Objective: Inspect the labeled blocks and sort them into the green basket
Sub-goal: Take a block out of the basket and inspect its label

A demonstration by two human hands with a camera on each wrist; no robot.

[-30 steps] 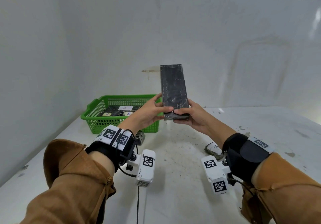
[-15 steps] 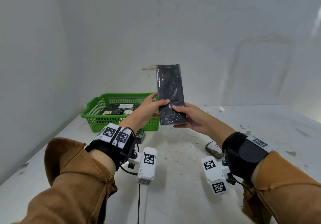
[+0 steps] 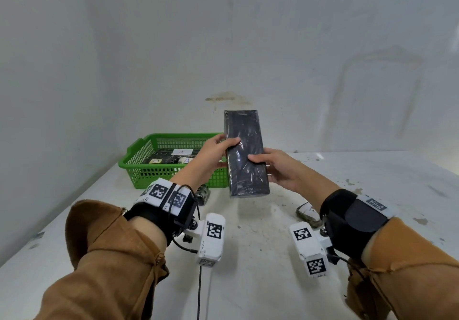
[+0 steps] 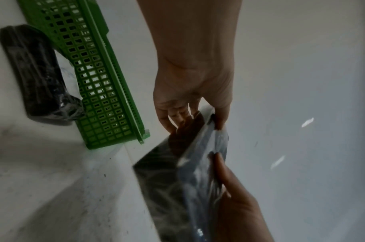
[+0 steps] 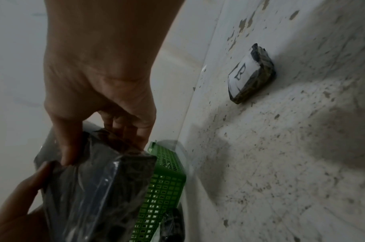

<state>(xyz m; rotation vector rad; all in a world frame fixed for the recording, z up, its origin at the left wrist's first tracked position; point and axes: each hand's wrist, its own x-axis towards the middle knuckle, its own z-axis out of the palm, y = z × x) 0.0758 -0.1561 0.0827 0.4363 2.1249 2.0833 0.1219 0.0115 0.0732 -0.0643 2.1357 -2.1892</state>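
Block [image 3: 246, 153] tipped toward camera — pinched between left hand [image 3: 213, 151], right hand [image 3: 278, 168].

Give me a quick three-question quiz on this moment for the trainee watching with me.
1. True or false: both hands grip the long black wrapped block, which is held up off the white table.
2. Which letter is on the white label of the small block lying on the table to the person's right: A, B or C?
3. Where does the other dark wrapped block lie: inside the green basket, or on the table just outside its wall?

Key
1. True: the left hand holds its left edge, the right hand its right edge.
2. B.
3. On the table, just outside the basket wall.
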